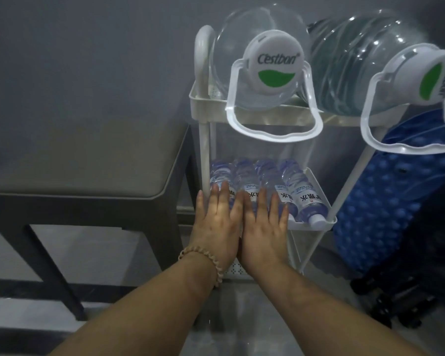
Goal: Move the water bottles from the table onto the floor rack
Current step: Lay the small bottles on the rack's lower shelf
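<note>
Nearest the camera, the left hand [215, 222] and the right hand [263, 227] lie flat, side by side and touching, fingers straight and slightly spread, palms pressed on the small water bottles [293, 191] rather than gripping any. The bottles lie in a row on the middle shelf [316, 223] of the white floor rack [203, 140], caps toward its front edge; the rightmost one reaches the front right corner. The table [75, 165] to the left looks bare, so the move seems nearly done. The risk is in the push: an uneven shove could roll a bottle over the low front lip, or rock the light rack. Farther up, two large jugs [267, 57] lie across the top shelf, necks overhanging its front edge, and a jolt could shift them forward.
</note>
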A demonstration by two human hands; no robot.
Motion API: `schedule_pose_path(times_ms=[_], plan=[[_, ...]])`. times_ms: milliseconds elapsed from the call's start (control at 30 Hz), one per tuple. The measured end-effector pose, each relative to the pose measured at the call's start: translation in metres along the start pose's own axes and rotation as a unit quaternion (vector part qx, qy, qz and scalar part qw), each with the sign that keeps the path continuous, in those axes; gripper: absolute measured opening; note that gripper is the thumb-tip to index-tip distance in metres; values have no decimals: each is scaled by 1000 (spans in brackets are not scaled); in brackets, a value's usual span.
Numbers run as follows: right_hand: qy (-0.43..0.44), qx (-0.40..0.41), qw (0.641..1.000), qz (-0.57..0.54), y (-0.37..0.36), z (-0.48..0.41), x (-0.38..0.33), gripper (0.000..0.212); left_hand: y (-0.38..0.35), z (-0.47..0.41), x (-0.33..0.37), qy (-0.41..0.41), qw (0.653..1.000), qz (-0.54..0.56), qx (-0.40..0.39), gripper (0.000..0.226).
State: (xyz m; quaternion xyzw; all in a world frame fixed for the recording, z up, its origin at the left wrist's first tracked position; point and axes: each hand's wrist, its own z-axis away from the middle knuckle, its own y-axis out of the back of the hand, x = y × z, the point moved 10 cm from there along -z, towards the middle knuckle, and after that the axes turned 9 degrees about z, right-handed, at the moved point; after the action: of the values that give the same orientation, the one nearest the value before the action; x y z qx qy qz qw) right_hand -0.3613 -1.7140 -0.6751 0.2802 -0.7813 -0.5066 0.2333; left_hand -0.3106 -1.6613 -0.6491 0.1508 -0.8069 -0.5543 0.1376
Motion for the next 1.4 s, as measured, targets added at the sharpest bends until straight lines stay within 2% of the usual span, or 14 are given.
schedule_pose_path(times_ms=[100, 267, 333, 433, 533, 667, 800, 933, 1100, 1400], plan=[[14, -7, 1000, 20, 4, 1, 0, 92, -3, -1, -3, -8, 1000, -5, -8, 84], [30, -17, 999, -3, 29, 7, 0, 92, 5, 11, -3, -14, 1000, -15, -19, 74], [31, -40, 999, -12, 43, 17, 0, 92, 8, 23, -5, -13, 998, -28, -56, 73], [49, -120, 991, 13, 70, 45, -13, 91, 24, 49, -9, -2, 990, -14, -137, 77], [71, -188, 979, 25, 119, 73, -37, 92, 71, 81, -16, 29, 980, 21, -197, 81], [92, -213, 971, -56, 228, 94, -72, 97, 175, 113, -31, 47, 969, 36, -242, 86], [102, -222, 965, -91, 358, 80, -93, 89, 322, 104, -54, 62, 976, 50, -204, 86], [88, -174, 977, -81, 475, 46, -95, 85, 452, 80, -65, 62, 985, 52, -154, 88], [126, -111, 983, -72, 610, 28, -112, 83, 594, 80, -60, 91, 991, 46, -91, 88], [228, -8, 968, -107, 772, 98, -149, 88, 762, 194, -37, 197, 980, -6, -8, 90]])
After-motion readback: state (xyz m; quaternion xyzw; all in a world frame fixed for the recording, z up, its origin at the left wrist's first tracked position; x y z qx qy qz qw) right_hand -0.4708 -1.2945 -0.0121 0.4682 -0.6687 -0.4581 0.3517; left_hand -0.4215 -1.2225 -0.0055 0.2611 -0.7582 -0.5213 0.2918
